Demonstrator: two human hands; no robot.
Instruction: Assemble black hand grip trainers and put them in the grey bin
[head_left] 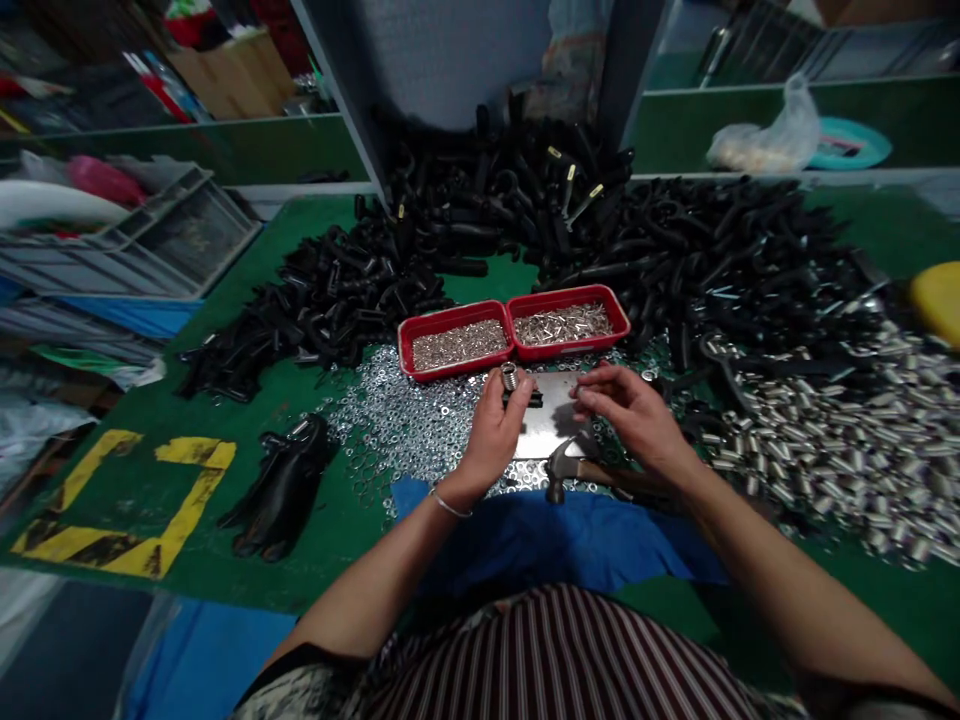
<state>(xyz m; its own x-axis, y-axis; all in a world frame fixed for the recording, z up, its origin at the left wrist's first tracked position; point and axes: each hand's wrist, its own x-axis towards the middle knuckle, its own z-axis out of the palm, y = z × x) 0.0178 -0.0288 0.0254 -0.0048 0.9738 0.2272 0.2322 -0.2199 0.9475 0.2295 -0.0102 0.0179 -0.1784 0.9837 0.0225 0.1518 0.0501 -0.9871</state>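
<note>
My left hand [495, 425] is closed around a small black part [534, 399] with a shiny ribbed metal piece [510, 376] at its top, which looks like a spring or threaded sleeve. A short distance to the right, my right hand [628, 408] has its thumb and fingertips pinched together. Whatever they may hold is too small to name. Both hands are over a flat metal plate [544, 435]. A hammer [570, 468] with a wooden handle lies at the plate's near edge, partly under my right forearm.
Two red trays [512, 350] of small metal pins stand beyond the hands. Loose nuts and washers [405, 420] spread leftward. Black curved parts [510, 200] are heaped behind, metal sleeves [847, 440] at right. More black parts [289, 490] lie near yellow tape [195, 500]. Blue cloth [555, 540] lies in front.
</note>
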